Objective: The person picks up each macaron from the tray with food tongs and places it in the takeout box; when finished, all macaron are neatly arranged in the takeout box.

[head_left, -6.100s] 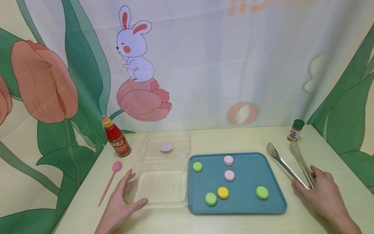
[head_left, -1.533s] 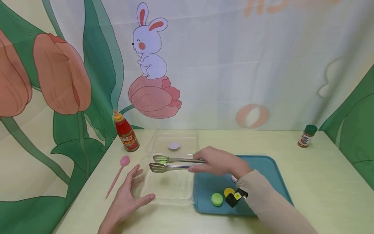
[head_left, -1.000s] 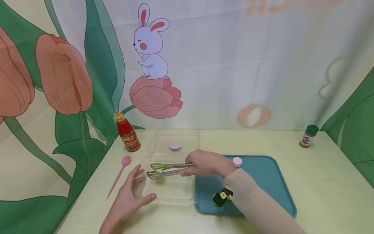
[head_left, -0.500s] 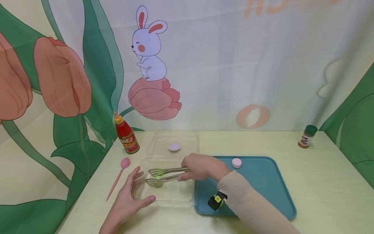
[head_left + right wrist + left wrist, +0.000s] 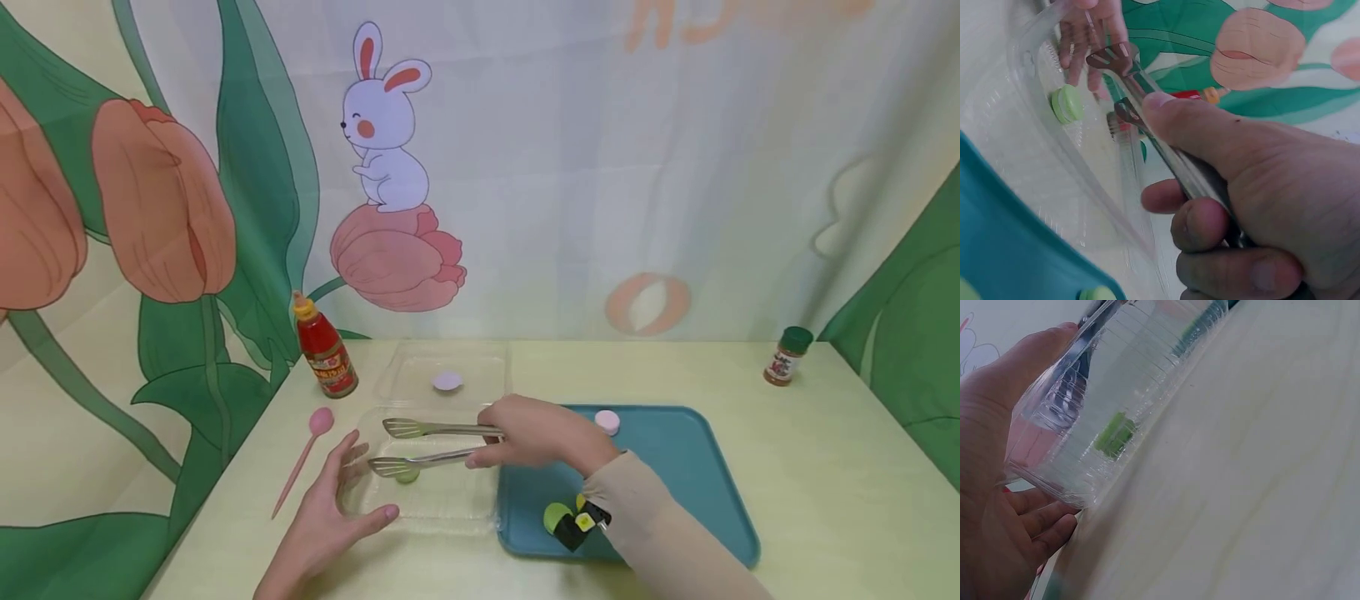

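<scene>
In the head view my right hand [image 5: 536, 433] grips metal tongs [image 5: 442, 429] above the clear plastic box [image 5: 450, 508]. The slotted ends of the tongs stand apart, with nothing between them. A green macaron [image 5: 407, 476] lies on the box floor, partly behind the nearer tong end; the right wrist view shows this green macaron [image 5: 1067, 104] apart from the tongs. My left hand [image 5: 322, 504] holds the left end of the box, thumb at the front rim and fingers along the outer wall. The left wrist view shows those fingers [image 5: 1047, 525] against the box corner.
A blue tray [image 5: 675, 475] right of the box bears a pink macaron [image 5: 607, 422], a green and a yellow one, partly hidden by the right wrist camera. The box lid [image 5: 405, 367] carries a pale oval. A pink spoon [image 5: 321, 421], red sauce bottle [image 5: 326, 354] and spice jar [image 5: 787, 357] stand around.
My right hand took the tongs from right of the tray and brought them over the box. The green macaron, between the tong ends before, now lies in the box; the ends have spread apart.
</scene>
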`<state>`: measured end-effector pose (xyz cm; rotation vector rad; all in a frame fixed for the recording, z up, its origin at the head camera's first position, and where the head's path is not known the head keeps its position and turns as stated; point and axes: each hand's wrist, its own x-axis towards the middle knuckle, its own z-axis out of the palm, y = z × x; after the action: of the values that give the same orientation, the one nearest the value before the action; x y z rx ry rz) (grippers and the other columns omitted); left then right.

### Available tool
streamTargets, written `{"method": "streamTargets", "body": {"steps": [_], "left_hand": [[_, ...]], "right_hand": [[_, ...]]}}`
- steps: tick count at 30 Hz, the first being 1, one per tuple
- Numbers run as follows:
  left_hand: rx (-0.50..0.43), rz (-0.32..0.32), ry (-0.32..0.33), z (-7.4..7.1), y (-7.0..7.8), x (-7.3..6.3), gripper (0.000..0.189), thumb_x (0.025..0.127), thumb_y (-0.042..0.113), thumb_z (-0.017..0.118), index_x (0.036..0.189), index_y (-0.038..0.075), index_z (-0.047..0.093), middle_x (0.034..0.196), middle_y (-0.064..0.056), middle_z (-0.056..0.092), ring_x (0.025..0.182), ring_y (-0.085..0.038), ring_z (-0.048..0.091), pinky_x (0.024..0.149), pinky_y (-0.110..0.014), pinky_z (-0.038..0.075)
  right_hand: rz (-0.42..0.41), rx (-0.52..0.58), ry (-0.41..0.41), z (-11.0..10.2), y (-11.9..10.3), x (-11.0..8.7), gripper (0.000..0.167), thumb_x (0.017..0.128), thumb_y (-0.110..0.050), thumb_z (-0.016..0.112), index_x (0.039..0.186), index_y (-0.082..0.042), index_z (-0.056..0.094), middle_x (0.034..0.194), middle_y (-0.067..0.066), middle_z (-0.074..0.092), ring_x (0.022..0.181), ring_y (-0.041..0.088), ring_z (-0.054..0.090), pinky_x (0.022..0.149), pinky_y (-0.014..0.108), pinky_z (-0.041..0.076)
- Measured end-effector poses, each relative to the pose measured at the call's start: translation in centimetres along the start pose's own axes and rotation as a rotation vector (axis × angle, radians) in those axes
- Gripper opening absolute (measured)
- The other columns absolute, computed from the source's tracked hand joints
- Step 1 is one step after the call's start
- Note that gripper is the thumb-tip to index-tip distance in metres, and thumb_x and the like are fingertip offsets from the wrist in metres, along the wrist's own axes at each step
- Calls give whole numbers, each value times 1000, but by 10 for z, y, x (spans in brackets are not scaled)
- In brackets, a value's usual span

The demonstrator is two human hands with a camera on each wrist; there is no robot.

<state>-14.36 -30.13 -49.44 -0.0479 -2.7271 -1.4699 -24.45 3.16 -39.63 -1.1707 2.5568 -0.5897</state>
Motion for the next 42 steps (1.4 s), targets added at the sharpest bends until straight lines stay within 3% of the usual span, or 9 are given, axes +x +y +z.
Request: {"method": "streamTargets", "body": {"steps": [8, 14, 20, 30, 42], "left_hand": [[22, -48, -11, 0, 1, -1, 125, 83, 44, 100, 176, 25, 20, 175, -12, 45, 158, -41, 49, 128, -74, 33], [2, -20, -4, 1, 0, 1, 124, 82, 41, 101, 176, 26, 21, 174, -12, 45, 158, -40, 49, 129, -72, 33], [5, -25, -11, 2, 0, 1, 124, 83, 42, 100, 176, 26, 20, 175, -12, 45, 158, -40, 49, 128, -72, 33], [18, -54, -23, -1, 4, -1, 125, 84, 44, 99, 177, 26, 18, 175, -12, 44, 159, -40, 48, 128, -73, 33], [39, -69, -35, -1, 3, 0, 126, 85, 47, 98, 178, 24, 15, 176, -14, 43, 159, -41, 47, 128, -71, 35]], "right_hand": [[40, 147, 97, -7, 20, -35, 35, 102, -55, 79, 99, -23, 67, 76, -5, 57, 63, 8, 50, 60, 28, 45], [66, 192, 167, -19, 28, -66, 40, 101, -59, 78, 106, -22, 66, 67, -7, 54, 56, 8, 49, 59, 30, 48], [86, 236, 275, -28, 34, -101, 40, 100, -57, 80, 109, -21, 67, 66, -8, 47, 54, 7, 43, 57, 28, 42], [198, 183, 383, -37, 55, -152, 33, 105, -52, 76, 103, -23, 61, 66, -9, 43, 58, 9, 47, 56, 27, 42], [282, 180, 480, -16, 89, -201, 25, 107, -41, 77, 104, -21, 62, 69, -8, 47, 60, 8, 46, 52, 27, 40]]}}
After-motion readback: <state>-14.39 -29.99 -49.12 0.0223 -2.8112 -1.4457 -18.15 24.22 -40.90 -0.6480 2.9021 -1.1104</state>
